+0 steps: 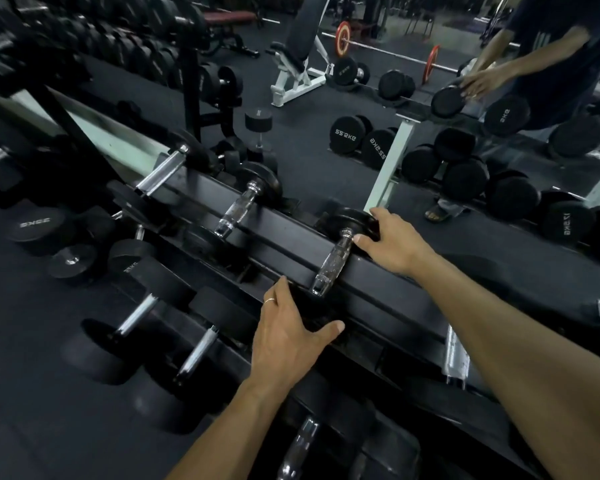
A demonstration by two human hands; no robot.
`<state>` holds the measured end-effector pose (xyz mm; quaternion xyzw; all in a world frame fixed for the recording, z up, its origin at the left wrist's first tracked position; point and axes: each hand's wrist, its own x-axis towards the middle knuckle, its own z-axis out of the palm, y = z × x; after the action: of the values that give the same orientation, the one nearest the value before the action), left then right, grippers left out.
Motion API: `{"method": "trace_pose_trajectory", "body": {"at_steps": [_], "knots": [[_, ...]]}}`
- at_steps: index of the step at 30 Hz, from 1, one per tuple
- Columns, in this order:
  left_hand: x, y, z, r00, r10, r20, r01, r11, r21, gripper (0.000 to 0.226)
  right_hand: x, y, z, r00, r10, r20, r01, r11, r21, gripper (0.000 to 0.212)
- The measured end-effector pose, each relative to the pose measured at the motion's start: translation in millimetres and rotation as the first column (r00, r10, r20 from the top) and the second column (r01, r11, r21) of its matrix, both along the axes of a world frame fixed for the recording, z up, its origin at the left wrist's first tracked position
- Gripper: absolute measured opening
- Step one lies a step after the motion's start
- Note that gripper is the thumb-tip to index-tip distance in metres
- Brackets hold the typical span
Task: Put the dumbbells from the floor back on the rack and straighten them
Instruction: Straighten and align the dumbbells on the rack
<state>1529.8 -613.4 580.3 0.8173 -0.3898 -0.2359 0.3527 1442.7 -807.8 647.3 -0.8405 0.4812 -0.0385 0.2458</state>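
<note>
A black dumbbell with a chrome knurled handle [332, 263] lies across the top rail of the black rack [284, 237]. My right hand [394, 242] rests on its far head [347, 220], fingers spread over the rim. My left hand [288, 336], wearing a ring, lies on its near head at the rack's front edge, which it mostly hides. A second dumbbell [238, 206] lies on the same rail to the left, and a third [160, 173] further left.
Larger dumbbells [136, 315] fill the lower shelf at left. A mirror behind the rack reflects a bench [300, 64], a barbell [388, 53], more dumbbells and a person. Dark rubber floor [32, 393] lies at lower left.
</note>
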Motion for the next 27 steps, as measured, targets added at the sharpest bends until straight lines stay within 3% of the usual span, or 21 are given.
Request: {"method": "trace_pose_trajectory", "body": {"at_steps": [4,10,18,22,27], "knots": [[-22,27,12,0.999,-0.027,0.042,0.030,0.998,-0.059,0.098,-33,21,22,0.998,0.047,-0.052,-0.052,0.993,-0.103,0.056],[-82,52,7,0.999,-0.041,0.025,0.043,0.994,-0.097,0.095,-96,51,51,0.996,0.031,-0.079,-0.046,0.980,-0.194,0.064],[-171,40,-3,0.990,-0.083,-0.115,0.075,0.994,-0.075,0.107,-165,35,42,0.997,-0.040,-0.061,0.029,0.985,-0.172,0.065],[-208,12,-7,0.972,-0.046,-0.229,0.033,0.998,-0.058,0.124,-173,11,33,0.997,-0.031,-0.070,0.022,0.992,-0.126,0.064],[-230,-7,-17,0.973,0.096,-0.212,-0.115,0.990,-0.080,0.128,-172,-15,18,0.991,0.068,-0.117,-0.072,0.997,-0.026,0.059]]}}
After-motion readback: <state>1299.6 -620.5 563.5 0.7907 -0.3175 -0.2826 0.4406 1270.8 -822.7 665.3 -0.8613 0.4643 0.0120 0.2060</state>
